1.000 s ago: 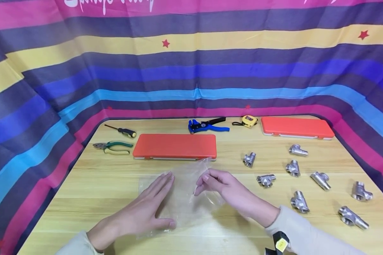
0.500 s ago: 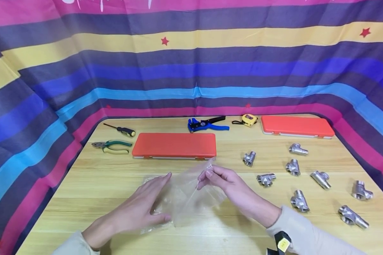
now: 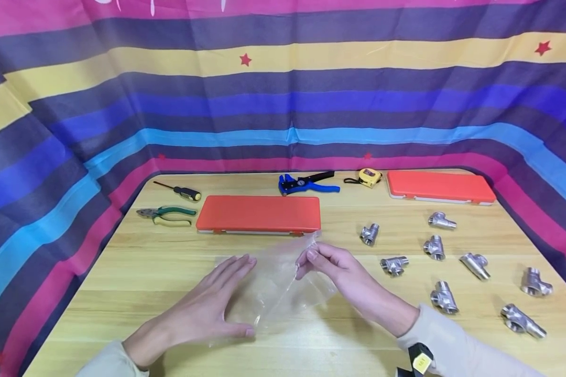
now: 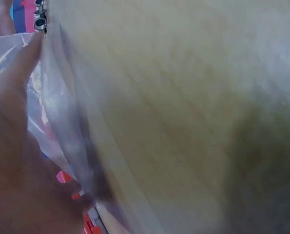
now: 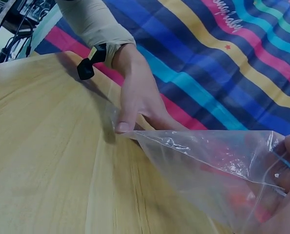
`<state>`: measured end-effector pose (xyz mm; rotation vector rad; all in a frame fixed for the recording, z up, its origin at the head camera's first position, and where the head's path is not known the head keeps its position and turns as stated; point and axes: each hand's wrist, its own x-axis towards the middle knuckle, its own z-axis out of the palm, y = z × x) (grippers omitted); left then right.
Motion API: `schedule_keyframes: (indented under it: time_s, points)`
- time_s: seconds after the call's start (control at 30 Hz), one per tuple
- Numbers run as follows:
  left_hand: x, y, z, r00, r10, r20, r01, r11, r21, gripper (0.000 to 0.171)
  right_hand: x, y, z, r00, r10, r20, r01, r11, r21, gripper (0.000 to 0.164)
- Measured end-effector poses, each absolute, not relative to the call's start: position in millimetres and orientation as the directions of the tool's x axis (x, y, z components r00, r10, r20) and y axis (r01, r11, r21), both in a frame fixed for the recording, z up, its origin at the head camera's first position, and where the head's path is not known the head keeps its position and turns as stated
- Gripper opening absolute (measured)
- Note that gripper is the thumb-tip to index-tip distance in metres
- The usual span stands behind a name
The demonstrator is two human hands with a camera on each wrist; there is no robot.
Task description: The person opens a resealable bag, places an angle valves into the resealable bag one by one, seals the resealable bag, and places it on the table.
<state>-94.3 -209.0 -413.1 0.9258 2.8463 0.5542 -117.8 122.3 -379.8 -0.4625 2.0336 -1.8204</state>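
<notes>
A clear plastic bag (image 3: 280,301) lies between both hands at the near middle of the wooden table, its right side lifted. My right hand (image 3: 335,269) pinches the bag's edge between thumb and fingertips. At the bag's left side is my left hand (image 3: 212,303), fingers straight and thumb spread away from them. The right wrist view has the bag (image 5: 203,165) stretching from the right fingertips to the left thumb. In the left wrist view the film (image 4: 62,112) hangs beside the left hand. No contents show through the bag.
A red case (image 3: 259,213) lies just beyond the bag, with another red case (image 3: 441,187) at the back right. Pliers (image 3: 170,214), a screwdriver (image 3: 184,192), a wire stripper (image 3: 308,183) and a tape measure (image 3: 369,178) sit farther back. Several metal pipe tees (image 3: 443,297) are scattered on the right.
The right hand has moved slightly right and raised the bag's right side, pulling it from the left. The left hand has shifted slightly left, its fingers no longer flat over the bag.
</notes>
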Motion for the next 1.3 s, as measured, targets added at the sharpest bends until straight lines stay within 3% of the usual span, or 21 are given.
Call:
schedule_keyframes:
  time_s: [0.23,0.37,0.6,0.8,1.03,1.17,1.3]
  points:
    - [-93,-212,-412,-0.811,0.585,-0.001,0.547,0.759,0.354,0.128,-119,127,-378,-0.889,-0.458,-0.003,-0.039,0.082,-0.996,0.04]
    - [-93,-213,-409,-0.821,0.569,-0.045,0.507,0.763,0.402,0.128,-120,129,-377,-0.888,-0.46,0.016,-0.059,0.08,-0.995,0.039]
    - [-95,-217,-402,-0.803,0.596,-0.013,0.547,0.745,0.383,0.124,-119,132,-378,-0.876,-0.481,-0.044,-0.021,0.13,-0.991,0.04]
    - [-100,-201,-391,-0.781,0.624,0.015,0.569,0.702,0.428,0.107,-116,131,-380,-0.795,-0.602,-0.072,-0.07,0.208,-0.976,0.039]
    - [-103,-171,-389,-0.725,0.688,0.037,0.62,0.628,0.47,0.101,-112,130,-381,-0.652,-0.754,-0.08,-0.151,0.233,-0.961,0.035]
    - [-105,-159,-391,-0.711,0.698,0.086,0.654,0.611,0.446,0.095,-110,132,-382,-0.633,-0.771,-0.067,-0.181,0.232,-0.956,0.033]
    - [-108,-154,-392,-0.734,0.672,0.094,0.633,0.629,0.451,0.079,-111,135,-383,-0.646,-0.761,-0.058,-0.199,0.242,-0.95,0.032]
